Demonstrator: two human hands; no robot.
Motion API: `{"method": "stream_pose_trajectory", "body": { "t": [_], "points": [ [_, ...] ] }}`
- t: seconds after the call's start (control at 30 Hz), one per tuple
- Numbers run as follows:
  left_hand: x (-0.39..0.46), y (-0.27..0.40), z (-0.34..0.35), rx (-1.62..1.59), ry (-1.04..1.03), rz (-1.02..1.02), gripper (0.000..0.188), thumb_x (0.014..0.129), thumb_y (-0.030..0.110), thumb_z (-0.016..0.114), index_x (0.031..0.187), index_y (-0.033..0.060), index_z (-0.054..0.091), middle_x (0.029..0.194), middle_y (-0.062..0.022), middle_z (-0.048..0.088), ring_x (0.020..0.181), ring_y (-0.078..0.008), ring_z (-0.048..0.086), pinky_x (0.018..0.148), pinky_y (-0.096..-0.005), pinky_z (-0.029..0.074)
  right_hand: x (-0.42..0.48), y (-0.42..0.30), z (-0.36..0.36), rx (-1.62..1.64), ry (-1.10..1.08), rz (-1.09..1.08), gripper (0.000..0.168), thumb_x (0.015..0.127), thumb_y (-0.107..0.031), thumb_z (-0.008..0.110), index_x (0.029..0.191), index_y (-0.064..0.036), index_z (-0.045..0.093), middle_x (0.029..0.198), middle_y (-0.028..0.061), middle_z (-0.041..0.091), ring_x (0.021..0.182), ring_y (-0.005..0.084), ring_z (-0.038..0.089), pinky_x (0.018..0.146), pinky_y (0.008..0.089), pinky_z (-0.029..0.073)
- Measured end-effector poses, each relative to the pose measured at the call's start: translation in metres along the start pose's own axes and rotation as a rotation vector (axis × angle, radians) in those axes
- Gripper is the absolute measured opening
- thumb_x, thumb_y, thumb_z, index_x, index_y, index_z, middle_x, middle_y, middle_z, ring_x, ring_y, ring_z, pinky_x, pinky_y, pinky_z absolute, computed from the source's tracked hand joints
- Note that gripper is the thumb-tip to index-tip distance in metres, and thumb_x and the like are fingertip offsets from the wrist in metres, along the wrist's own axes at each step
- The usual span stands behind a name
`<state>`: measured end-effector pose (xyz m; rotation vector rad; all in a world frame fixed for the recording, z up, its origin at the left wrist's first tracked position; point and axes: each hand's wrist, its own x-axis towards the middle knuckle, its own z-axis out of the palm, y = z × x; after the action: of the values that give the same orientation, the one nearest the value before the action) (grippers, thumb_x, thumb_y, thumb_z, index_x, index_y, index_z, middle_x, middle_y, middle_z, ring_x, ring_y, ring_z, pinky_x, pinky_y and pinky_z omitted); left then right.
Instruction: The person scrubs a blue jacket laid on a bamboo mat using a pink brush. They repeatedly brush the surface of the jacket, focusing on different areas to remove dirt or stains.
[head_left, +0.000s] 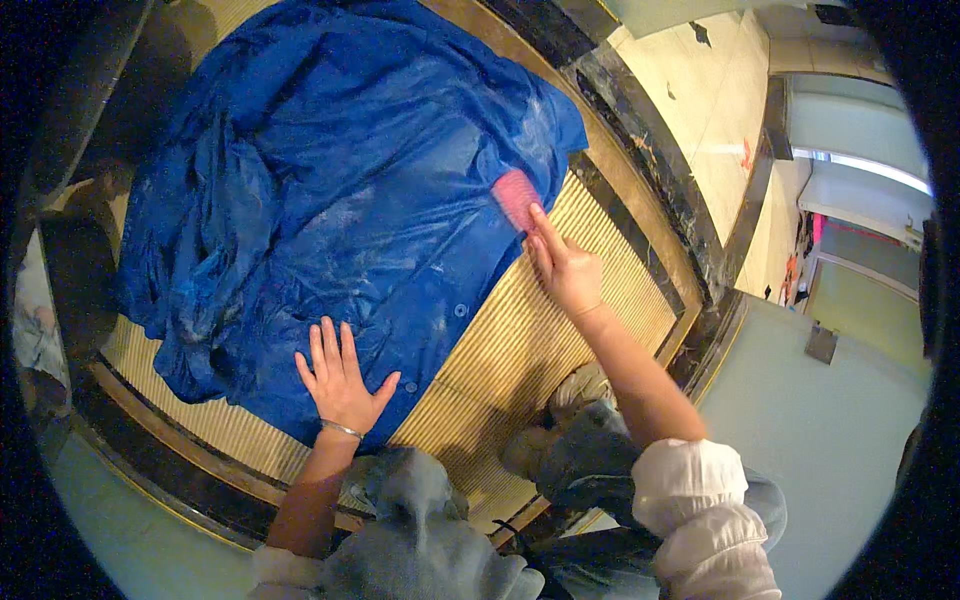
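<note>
A wet blue buttoned garment (375, 172) lies spread and rumpled over a ribbed floor, with pale, foam-like patches on its cloth. My right hand (566, 266) grips a pink scrubbing brush (515, 196), its index finger stretched along the back. The brush rests against the garment near its right edge and looks slightly blurred. Flat on the lower part of the cloth is my left hand (341, 379), fingers apart and holding nothing. Two buttons show along the garment's front edge, one of them a button (461, 310) between my hands.
The ribbed tan floor (555, 315) is bordered by a dark marble curb (645, 120). Frosted glass panels (795, 442) stand at the right and lower left. Pale tiled floor (705, 97) lies beyond the curb. My knee (416, 480) is close behind my left hand.
</note>
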<state>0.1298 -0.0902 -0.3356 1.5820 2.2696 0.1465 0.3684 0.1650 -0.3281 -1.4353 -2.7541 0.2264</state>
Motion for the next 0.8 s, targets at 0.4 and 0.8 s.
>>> {"method": "stream_pose_trajectory", "body": {
  "t": [0.4, 0.8],
  "points": [
    [-0.002, -0.005, 0.008, -0.014, 0.057, 0.010, 0.095, 0.076, 0.060, 0.057, 0.143, 0.0001, 0.027, 0.151, -0.0215, 0.022, 0.140, -0.0369, 0.020, 0.109, -0.0585, 0.008, 0.045, 0.012, -0.020, 0.126, 0.098, 0.208, 0.039, 0.095, -0.039, 0.046, 0.132, -0.025, 0.052, 0.065, 0.0188, 0.063, 0.052, 0.0340, 0.062, 0.044, 0.0470, 0.045],
    [-0.002, -0.006, 0.002, -0.120, 0.015, -0.023, 0.094, 0.074, 0.057, 0.061, 0.143, 0.0019, 0.029, 0.151, -0.0198, 0.023, 0.140, -0.0352, 0.022, 0.107, -0.0594, 0.015, 0.081, -0.012, -0.014, 0.125, 0.138, 0.261, 0.031, 0.094, -0.038, 0.050, 0.111, -0.017, 0.065, 0.077, 0.0202, 0.067, 0.059, 0.0350, 0.064, 0.051, 0.0447, 0.049]
  ]
}}
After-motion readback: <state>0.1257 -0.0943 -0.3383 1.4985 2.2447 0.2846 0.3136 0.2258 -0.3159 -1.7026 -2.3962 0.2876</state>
